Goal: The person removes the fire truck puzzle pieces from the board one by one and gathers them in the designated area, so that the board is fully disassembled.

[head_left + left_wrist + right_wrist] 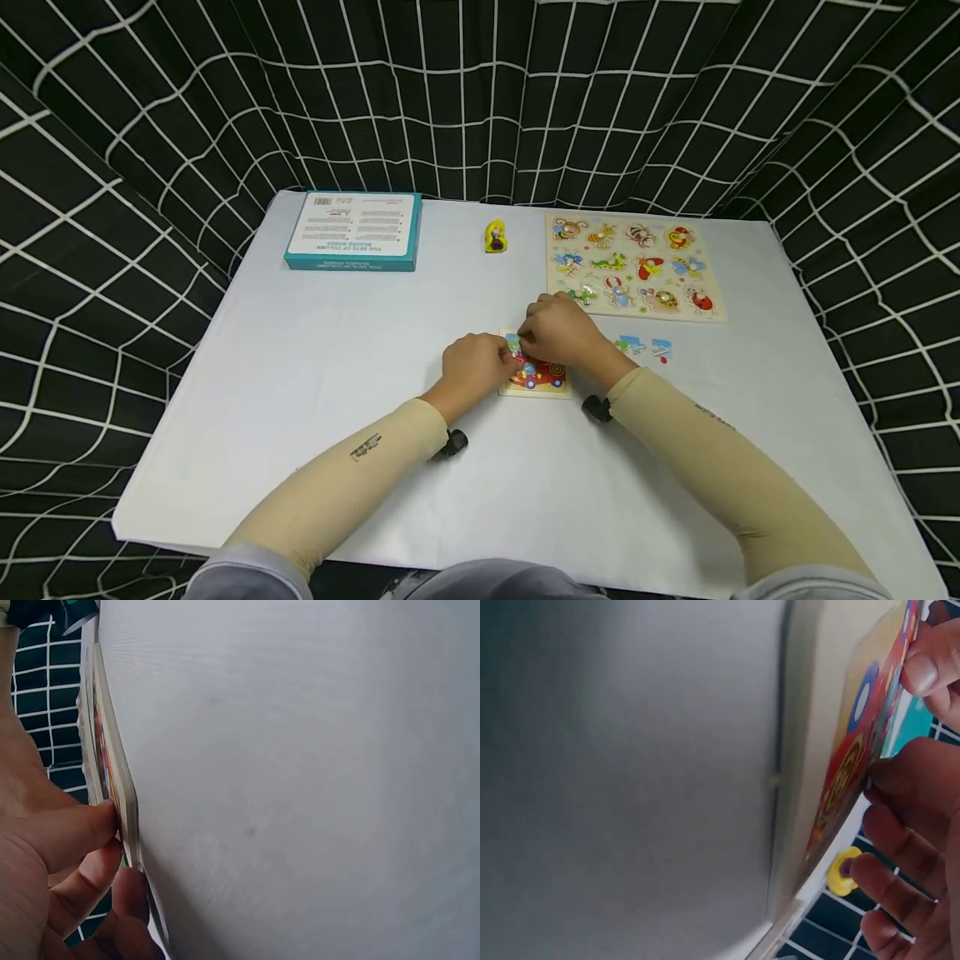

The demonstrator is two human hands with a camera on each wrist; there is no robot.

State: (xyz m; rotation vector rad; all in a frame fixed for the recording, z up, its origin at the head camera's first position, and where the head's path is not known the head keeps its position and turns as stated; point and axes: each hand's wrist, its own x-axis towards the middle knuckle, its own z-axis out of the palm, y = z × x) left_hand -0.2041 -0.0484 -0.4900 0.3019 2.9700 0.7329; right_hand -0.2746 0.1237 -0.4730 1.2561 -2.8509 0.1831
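Note:
A small jigsaw board [534,392] with a red vehicle picture lies on the white table under both hands. My left hand [480,364] holds its left edge; in the left wrist view the thumb [94,825] rests on the picture side and the fingers bend round by the rim. Over the board's upper part is my right hand [561,329], fingers bent and fingertips at the picture. Whether a piece sits between those fingertips is hidden, also in the right wrist view. Loose blue puzzle pieces [662,348] lie just right of the right hand.
A wooden insect peg puzzle [711,310] lies beyond the right hand. Farther back stand a teal box [352,225] at the left and a small yellow object [496,237] with a dark part. Black netted cloth [465,100] borders the table.

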